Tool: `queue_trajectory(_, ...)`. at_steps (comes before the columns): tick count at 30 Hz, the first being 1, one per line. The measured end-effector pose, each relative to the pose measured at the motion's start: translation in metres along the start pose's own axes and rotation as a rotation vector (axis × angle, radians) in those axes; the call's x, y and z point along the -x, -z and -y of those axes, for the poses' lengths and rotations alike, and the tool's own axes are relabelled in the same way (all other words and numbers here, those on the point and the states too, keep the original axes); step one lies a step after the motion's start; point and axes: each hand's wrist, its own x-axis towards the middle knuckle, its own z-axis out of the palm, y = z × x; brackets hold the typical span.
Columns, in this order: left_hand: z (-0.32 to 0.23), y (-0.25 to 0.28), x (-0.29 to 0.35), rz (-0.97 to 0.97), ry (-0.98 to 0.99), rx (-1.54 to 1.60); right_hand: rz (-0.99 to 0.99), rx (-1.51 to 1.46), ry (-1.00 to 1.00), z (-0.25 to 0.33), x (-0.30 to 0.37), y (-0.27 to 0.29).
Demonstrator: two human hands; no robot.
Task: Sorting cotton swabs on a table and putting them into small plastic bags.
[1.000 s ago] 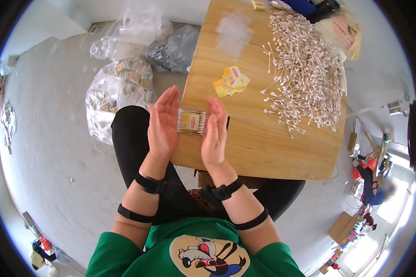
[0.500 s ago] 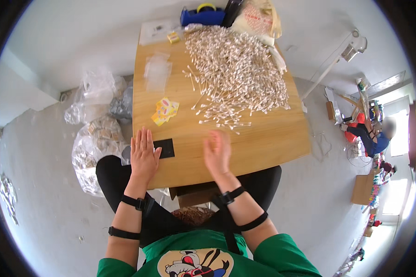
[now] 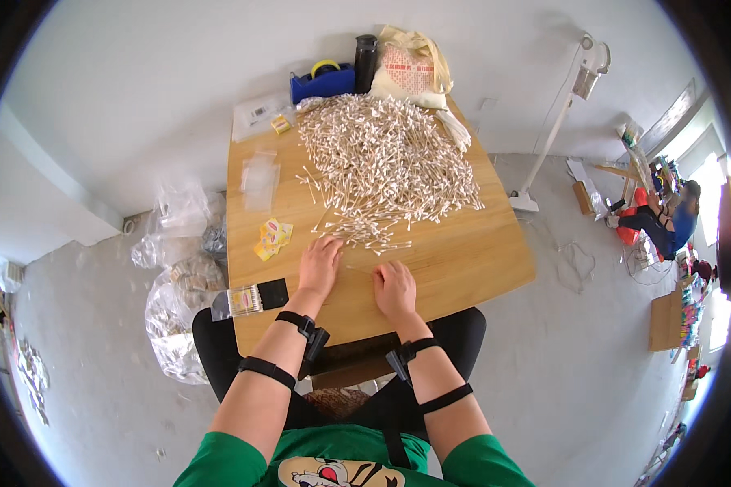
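Note:
My left hand (image 3: 321, 268) rests at the near edge of a large heap of cotton swabs (image 3: 390, 154), its fingers bent and close together; what lies under the fingertips is hidden. To the right, my right hand (image 3: 395, 289) is closed on the bare tabletop, and a faint thin stick, seemingly a cotton swab, reaches its fingertips from the left. Near the left table edge lies a filled clear pouch of swabs (image 3: 245, 300) with a yellow label, partly over a black rectangle (image 3: 273, 294). Several yellow printed cards (image 3: 273, 238) are scattered beyond my left hand.
Flat clear bags (image 3: 260, 183) lie on the table's (image 3: 463, 268) left side. At the back stand a blue tape dispenser (image 3: 323, 83), a black bottle (image 3: 365, 63) and a cloth bag (image 3: 410, 69). Plastic sacks (image 3: 177, 325) sit on the floor at left. A person (image 3: 681, 223) sits far right.
My left hand has left the black rectangle and moved right to the heap's edge, uncovering the filled pouch. My right hand has come down onto the table and closed. The view has tilted up.

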Motion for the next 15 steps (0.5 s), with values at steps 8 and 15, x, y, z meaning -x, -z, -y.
queue_trajectory(8, 0.002, 0.009, 0.035, -0.043, 0.046, 0.050, 0.042, -0.082, 0.110, 0.013, 0.014, 0.001)
queue_trajectory(15, -0.016, 0.039, 0.067, -0.206, 0.262, 0.291, 0.126, -0.182, 0.152, 0.021, 0.008, -0.016)
